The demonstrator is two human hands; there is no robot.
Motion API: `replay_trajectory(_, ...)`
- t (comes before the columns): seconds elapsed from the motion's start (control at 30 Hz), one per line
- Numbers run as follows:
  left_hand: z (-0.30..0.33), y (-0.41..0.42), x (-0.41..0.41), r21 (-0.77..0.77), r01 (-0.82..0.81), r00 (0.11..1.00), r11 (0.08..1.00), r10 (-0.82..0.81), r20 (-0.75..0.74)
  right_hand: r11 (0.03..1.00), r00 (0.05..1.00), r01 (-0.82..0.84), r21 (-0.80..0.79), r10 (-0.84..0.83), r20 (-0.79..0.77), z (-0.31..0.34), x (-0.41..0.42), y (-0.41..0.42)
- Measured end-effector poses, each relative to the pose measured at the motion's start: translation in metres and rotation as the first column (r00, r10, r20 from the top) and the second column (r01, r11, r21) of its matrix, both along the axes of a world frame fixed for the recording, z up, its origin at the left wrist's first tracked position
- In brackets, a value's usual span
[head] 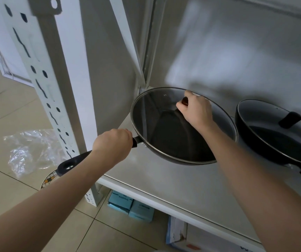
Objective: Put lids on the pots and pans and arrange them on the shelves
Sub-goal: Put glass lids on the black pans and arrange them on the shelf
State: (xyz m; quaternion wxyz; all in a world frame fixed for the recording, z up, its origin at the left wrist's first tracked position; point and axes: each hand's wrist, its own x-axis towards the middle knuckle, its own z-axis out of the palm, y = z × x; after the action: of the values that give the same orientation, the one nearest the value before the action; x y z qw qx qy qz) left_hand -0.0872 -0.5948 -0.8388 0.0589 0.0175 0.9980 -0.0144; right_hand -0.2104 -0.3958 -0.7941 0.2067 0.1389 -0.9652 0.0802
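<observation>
- A crumpled sheet of clear plastic film (30, 150) lies on the beige tiled floor (4, 113) at the far left, beside the shelf unit.
- A white perforated metal upright post (55, 84) of the shelving stands at the shelf's front left corner, with dark slots running down its face.
- Just below the left forearm, part of a round plate with a checked rim (50, 177) shows on the floor.
- The left hand (112, 145) is curled tightly round the long black handle (73, 161) of the wok; the handle's end, with its hanging hole, sticks out behind the wrist over the shelf edge.
- The black round non-stick wok (173, 142) sits at the left end of the grey metal shelf (164, 175), tilted, its far rim close to the back corner.
- A round glass lid with a metal rim (151, 110) covers the wok.
- The right hand (195, 108) grips the lid's dark reddish-brown knob (184, 101), fingers closed over it.
- Just right of the wok, near but seemingly apart, a second black frying pan (266, 140) rests on the same shelf, wearing its own glass lid with a black knob (290, 120).
- Under the shelf, light blue cartons (129, 204) and a white cardboard box (180, 231) sit on the floor.
</observation>
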Motion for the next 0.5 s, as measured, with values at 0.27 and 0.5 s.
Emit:
replay_trajectory(0.27,0.001,0.001,0.002,-0.014,0.001,1.000,1.000,-0.001,-0.022,0.998,0.996,0.053,-0.012,-0.053,0.067,0.001,0.000,0.001)
replay_trajectory(0.5,0.009,0.014,0.017,0.287,-0.016,1.000,0.958,0.010,0.022,0.985,0.988,0.099,-0.141,-0.081,0.134,0.004,0.009,-0.005)
